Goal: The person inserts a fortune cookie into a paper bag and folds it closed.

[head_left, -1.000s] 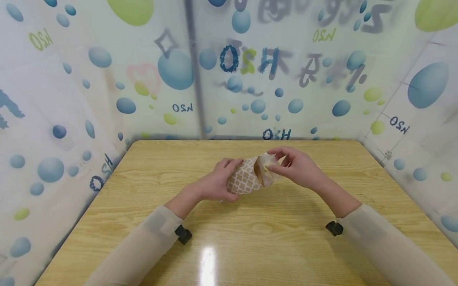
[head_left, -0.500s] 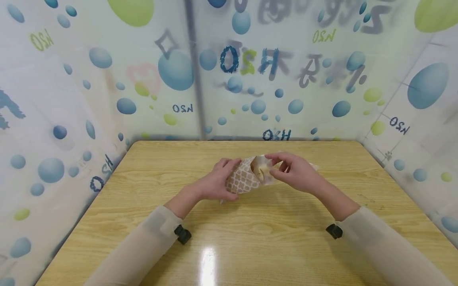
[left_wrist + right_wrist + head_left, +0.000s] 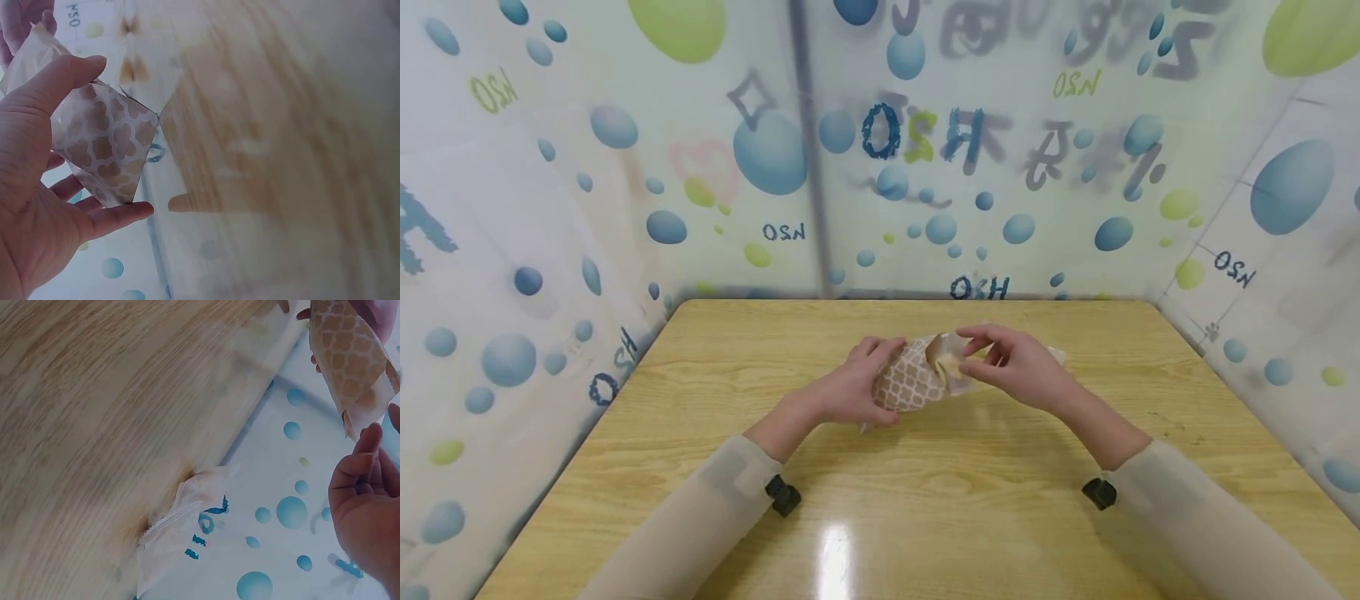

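A tan paper bag (image 3: 912,377) with a white lattice pattern lies tilted above the table, its mouth turned to the right. My left hand (image 3: 853,390) grips the closed end, thumb on the near side and fingers on the far side. At the mouth, the thumb and forefinger of my right hand (image 3: 1026,367) pinch the bag's pale edge, the other fingers curled. What lies inside the bag is mostly hidden. In the right wrist view, a pale, translucent wrapper (image 3: 181,519) with a serrated edge lies on the table; in the head view it shows behind the right hand.
The wooden table (image 3: 925,500) reaches back to a wall sheet (image 3: 1037,83) printed with blue and green dots. Similar sheets stand at left and right. Dark straps (image 3: 784,495) sit at both wrists.
The right hand has shifted slightly down and to the left at the bag's mouth. The pale wrapper has come into view behind it. The left hand has kept its grip.
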Demonstrator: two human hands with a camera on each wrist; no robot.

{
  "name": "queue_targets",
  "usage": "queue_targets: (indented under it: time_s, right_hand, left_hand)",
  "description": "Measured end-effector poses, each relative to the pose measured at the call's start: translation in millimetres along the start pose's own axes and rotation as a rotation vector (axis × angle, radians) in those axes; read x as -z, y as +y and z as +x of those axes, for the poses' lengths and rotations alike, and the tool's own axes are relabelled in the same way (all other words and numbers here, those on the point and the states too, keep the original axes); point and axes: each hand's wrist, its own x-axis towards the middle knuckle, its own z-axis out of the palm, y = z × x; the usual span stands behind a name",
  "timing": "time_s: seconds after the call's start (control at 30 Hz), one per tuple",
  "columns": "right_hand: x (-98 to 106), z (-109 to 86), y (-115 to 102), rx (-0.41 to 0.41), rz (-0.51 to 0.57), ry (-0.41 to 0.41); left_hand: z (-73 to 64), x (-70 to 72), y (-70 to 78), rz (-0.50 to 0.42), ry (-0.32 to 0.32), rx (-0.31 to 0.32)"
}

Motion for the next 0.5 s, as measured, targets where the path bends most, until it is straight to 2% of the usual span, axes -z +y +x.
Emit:
queue_targets:
  time_s: [0.3,0.5]
  right_hand:
    - [-4.2,0.4,7.0,0.038,0.034,0.003]
    - [-10.9,2.5,7.5,0.040,0.017,-0.012]
  left_hand:
    - [-0.4,-0.9,-1.7,0.009,0.012,-0.023]
    - [-0.5,-1.4,-1.5,0.007,0.010,-0.027]
